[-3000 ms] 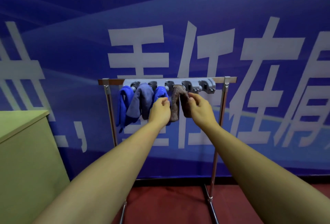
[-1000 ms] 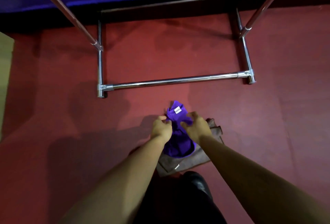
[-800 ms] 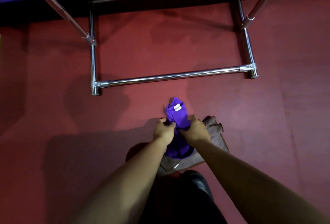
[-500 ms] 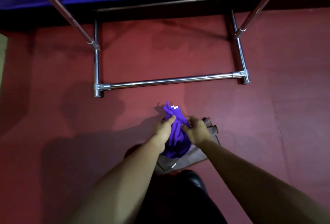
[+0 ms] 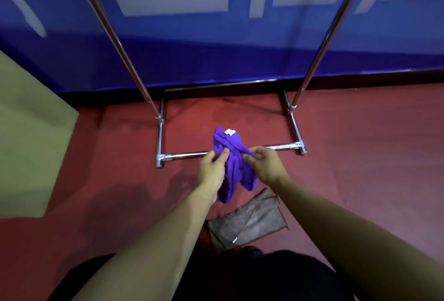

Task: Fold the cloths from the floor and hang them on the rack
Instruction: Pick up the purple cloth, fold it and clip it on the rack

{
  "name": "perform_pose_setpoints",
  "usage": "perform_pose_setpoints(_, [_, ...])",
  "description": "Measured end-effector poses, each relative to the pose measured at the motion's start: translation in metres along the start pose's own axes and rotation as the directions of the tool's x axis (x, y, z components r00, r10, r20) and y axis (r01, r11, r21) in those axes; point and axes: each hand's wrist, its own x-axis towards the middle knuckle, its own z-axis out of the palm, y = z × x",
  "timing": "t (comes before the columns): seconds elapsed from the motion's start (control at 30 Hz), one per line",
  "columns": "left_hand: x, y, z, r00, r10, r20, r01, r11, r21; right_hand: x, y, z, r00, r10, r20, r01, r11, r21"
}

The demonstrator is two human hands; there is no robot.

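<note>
A crumpled purple cloth (image 5: 234,168) with a small white tag hangs above the red floor, held between both hands. My left hand (image 5: 213,171) pinches its left edge and my right hand (image 5: 266,165) pinches its right edge. A brown cloth (image 5: 249,222) lies flat on the floor just below, near my dark-clothed legs. The chrome rack (image 5: 187,155) stands ahead; only its base bars and two uprights show, and its top bar is out of view.
A blue banner wall (image 5: 216,48) with white lettering rises behind the rack. A pale green cabinet (image 5: 26,137) stands at the left. Red floor (image 5: 365,161) stretches to the right of the rack.
Both hands have lifted the purple cloth off the brown cloth and up from the floor. The view has tilted up, showing more of the banner and uprights.
</note>
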Motion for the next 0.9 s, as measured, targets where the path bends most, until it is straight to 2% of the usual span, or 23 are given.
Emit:
perform_pose_setpoints(0.13, [-0.029,0.04,-0.019,0.985,0.172,-0.036,-0.169,0.984,0.063,-0.023,-0.052,-0.019,0.984,-0.159,-0.081,0.147,0.979,-0.14])
perform_pose_setpoints(0.27, [-0.069,0.081,-0.044,0.949,0.312,-0.055,-0.305,0.947,0.101,-0.06,-0.1,-0.03,0.955,-0.281,-0.092,0.258,0.944,-0.206])
perform_pose_setpoints(0.43, [-0.117,0.117,-0.08,0.891,0.447,-0.075,-0.429,0.885,0.178,-0.108,-0.14,-0.039,0.943,-0.328,-0.06,0.301,0.915,-0.269])
perform_pose_setpoints(0.57, [-0.145,0.133,-0.106,0.874,0.479,-0.079,-0.456,0.866,0.205,-0.131,-0.156,-0.047,0.962,-0.254,-0.099,0.221,0.938,-0.266])
perform_pose_setpoints(0.63, [-0.158,0.138,-0.113,0.869,0.488,-0.08,-0.459,0.856,0.236,-0.143,-0.164,-0.048,0.987,-0.104,-0.119,0.096,0.993,-0.075])
perform_pose_setpoints(0.7, [-0.164,0.139,-0.122,0.838,0.537,-0.1,-0.48,0.812,0.332,-0.153,-0.171,-0.05,0.998,0.06,-0.004,-0.058,0.975,0.216])
perform_pose_setpoints(0.73, [-0.166,0.141,-0.127,0.821,0.56,-0.11,-0.489,0.79,0.369,-0.157,-0.173,-0.054,0.993,0.103,0.06,-0.116,0.953,0.281])
perform_pose_setpoints(0.83, [-0.17,0.148,-0.139,0.806,0.577,-0.136,-0.479,0.769,0.424,-0.163,-0.176,-0.065,0.981,0.124,0.15,-0.167,0.934,0.315])
perform_pose_setpoints(0.9, [-0.175,0.157,-0.144,0.788,0.599,-0.143,-0.476,0.74,0.475,-0.167,-0.177,-0.07,0.979,0.127,0.158,-0.166,0.949,0.267])
